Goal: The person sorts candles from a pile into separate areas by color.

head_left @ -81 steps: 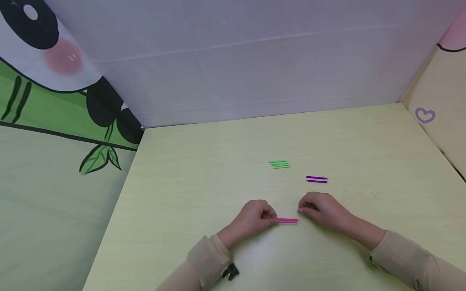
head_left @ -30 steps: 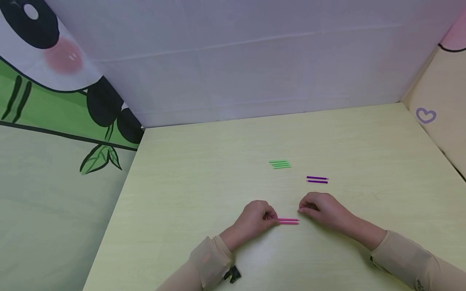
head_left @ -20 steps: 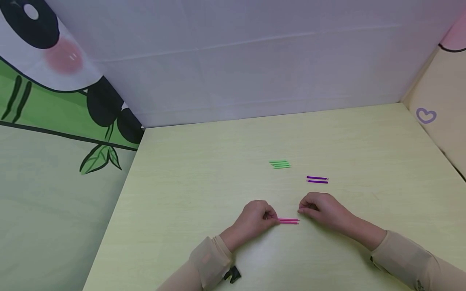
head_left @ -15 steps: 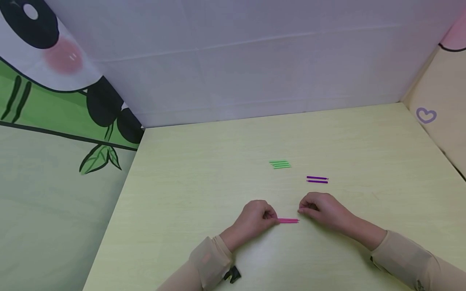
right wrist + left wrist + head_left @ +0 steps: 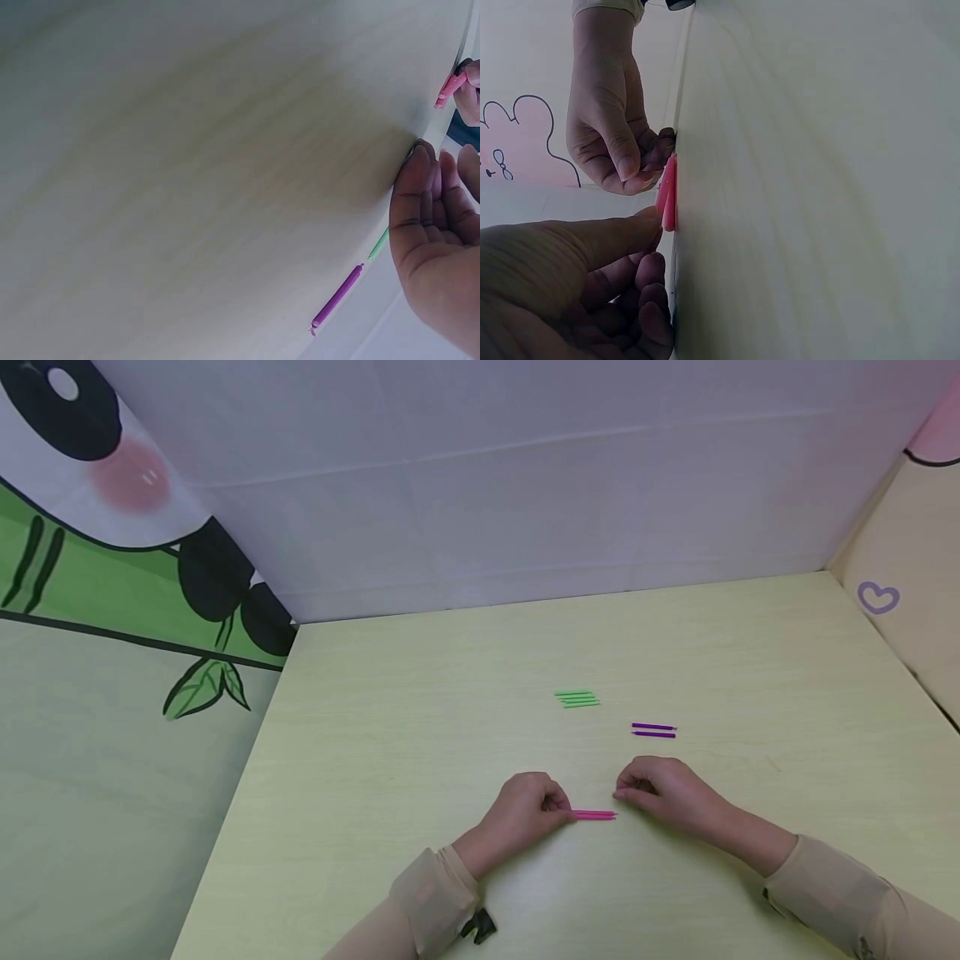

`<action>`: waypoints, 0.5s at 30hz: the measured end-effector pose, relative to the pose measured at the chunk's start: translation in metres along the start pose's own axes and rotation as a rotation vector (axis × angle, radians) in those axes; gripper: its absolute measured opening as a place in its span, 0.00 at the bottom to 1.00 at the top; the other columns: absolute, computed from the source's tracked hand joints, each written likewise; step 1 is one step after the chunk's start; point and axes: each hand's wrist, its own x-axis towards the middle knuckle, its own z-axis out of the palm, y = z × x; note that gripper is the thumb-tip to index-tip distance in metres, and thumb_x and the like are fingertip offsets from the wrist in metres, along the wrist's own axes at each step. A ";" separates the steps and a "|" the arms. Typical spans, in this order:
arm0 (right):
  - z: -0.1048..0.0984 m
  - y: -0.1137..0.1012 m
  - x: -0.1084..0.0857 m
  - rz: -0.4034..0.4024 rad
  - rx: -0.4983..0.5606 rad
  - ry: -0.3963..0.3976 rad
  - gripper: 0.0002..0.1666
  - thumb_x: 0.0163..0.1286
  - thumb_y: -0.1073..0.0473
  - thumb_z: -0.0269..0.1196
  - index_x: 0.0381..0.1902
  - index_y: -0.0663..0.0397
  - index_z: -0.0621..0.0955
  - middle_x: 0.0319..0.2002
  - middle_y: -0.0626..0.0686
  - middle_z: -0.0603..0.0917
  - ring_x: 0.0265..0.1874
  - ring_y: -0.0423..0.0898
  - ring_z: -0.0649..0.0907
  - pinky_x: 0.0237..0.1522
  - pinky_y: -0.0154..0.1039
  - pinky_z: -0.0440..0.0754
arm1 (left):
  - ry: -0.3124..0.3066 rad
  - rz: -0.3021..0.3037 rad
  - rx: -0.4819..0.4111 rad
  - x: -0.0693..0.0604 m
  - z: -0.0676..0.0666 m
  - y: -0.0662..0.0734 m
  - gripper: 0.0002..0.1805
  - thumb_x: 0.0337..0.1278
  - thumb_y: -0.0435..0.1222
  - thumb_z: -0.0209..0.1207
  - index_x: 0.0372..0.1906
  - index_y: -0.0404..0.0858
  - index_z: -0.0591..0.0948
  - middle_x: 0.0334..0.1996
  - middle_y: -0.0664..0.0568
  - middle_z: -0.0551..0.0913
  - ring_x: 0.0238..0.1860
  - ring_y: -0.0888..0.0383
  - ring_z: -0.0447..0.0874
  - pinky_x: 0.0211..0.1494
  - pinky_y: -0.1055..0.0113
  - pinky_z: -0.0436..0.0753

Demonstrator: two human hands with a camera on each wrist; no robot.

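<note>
Two thin pink candles [image 5: 596, 815] lie side by side at the table's middle front. My left hand [image 5: 525, 810] pinches one of them at its left end between thumb and fingers; the left wrist view shows the pink candles [image 5: 668, 196] close together, one tilted against the other. My right hand [image 5: 667, 789] rests on the table just beyond their right end, fingers loosely curled, with nothing visible in it. In the right wrist view, its fingers [image 5: 412, 187] touch the tabletop. The left fingertips hide the candles' left ends.
Two purple candles [image 5: 654, 734] lie parallel beyond my right hand. Farther back and left, several green candles [image 5: 577, 699] lie in a row. The pale wooden table [image 5: 390, 718] meets a white cloth wall [image 5: 525, 527] at the back, with printed panels on both sides.
Between one second ago and now, the small gap between the two pink candles narrows until they lie together. My left hand shifts barely at all; the right hand stays put.
</note>
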 end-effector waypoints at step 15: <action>-0.001 -0.001 0.000 0.006 -0.001 -0.006 0.05 0.63 0.63 0.68 0.30 0.46 0.82 0.26 0.38 0.79 0.27 0.34 0.75 0.32 0.32 0.77 | 0.001 -0.022 -0.019 0.000 -0.001 0.001 0.06 0.51 0.35 0.70 0.23 0.42 0.86 0.19 0.65 0.74 0.24 0.71 0.69 0.31 0.77 0.70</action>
